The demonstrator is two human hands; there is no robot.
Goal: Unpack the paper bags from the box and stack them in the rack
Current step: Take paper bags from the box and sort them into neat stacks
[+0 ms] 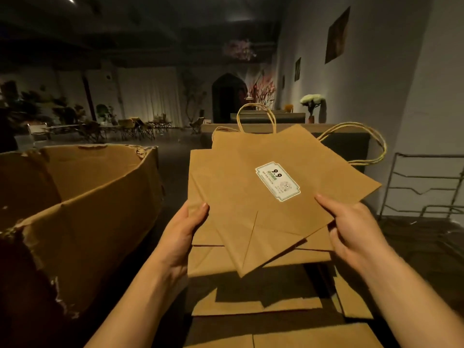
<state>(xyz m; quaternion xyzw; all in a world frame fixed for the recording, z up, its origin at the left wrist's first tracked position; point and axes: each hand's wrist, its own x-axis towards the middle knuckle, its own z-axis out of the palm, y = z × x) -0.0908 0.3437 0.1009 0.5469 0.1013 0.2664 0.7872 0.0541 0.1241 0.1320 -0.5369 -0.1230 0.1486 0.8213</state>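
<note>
A fanned sheaf of flat brown paper bags (251, 209) is held between the left hand (184, 232), at its left edge, and the right hand (351, 232), at its right edge. The open torn brown cardboard box (82, 197) stands to the left, and the thin metal wire rack (424, 184) to the right by the wall. More flat brown paper bags (256, 307) lie below the sheaf, and a long counter (313, 128) runs behind it.

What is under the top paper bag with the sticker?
Under the stickered bag, more flat paper bags fan out, gripped by the left hand and right hand. Their count and faces are covered.
</note>
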